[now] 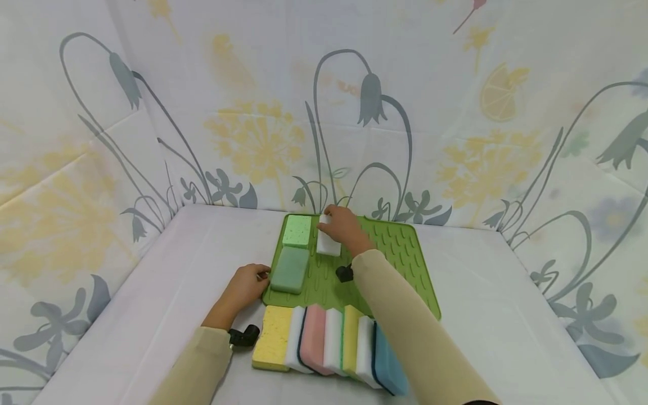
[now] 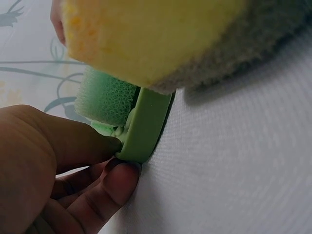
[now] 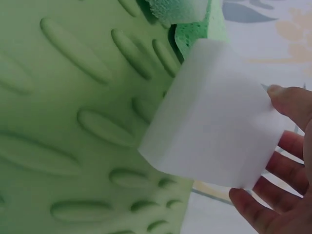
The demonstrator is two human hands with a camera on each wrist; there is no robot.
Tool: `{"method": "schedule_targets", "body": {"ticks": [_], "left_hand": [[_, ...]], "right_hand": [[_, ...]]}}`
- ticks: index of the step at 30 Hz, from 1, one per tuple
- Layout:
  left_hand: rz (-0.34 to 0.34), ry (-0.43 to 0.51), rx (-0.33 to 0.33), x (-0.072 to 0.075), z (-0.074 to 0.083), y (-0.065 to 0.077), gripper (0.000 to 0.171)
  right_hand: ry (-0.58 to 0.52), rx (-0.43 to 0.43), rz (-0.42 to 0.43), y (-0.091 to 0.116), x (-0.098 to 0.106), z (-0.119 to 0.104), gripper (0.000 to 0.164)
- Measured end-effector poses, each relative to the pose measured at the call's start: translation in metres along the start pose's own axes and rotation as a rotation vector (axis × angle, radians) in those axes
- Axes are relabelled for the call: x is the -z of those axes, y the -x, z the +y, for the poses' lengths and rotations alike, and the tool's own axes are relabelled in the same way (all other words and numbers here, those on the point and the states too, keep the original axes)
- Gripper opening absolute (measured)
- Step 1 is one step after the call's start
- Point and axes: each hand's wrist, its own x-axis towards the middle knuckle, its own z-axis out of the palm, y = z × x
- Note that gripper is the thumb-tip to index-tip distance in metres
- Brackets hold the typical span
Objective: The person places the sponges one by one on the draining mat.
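Observation:
My right hand [image 1: 345, 226] grips a white sponge block [image 3: 209, 117] by its far end, over the back part of a green ridged drying mat [image 1: 392, 244]. In the right wrist view the thumb lies on one side of the block and the fingers on the other. At the mat's left edge my left hand [image 1: 245, 286] pinches the raised rim [image 2: 146, 126] between thumb and index finger. Two sponges lie along the mat's left side: a speckled light green one [image 1: 297, 230] at the back and a darker green one [image 1: 290, 271] in front, close by the left fingers.
A slanted row of sponges lies before the mat's front edge: a yellow one [image 1: 271, 340] at the left, a pink one [image 1: 314, 340], several others, and a blue one [image 1: 388, 363] partly behind the right sleeve. Floral cloth [image 1: 263, 146] hangs behind and beside the white table [image 1: 212, 242].

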Motion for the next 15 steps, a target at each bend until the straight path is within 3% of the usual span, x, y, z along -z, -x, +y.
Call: {"method": "schedule_targets", "body": {"ticks": [15], "left_hand": [[-0.004, 0.015, 0.021, -0.001, -0.001, -0.001, 0.033]], "right_hand": [[-0.050, -0.065, 0.075, -0.012, -0.021, -0.006, 0.049]]}}
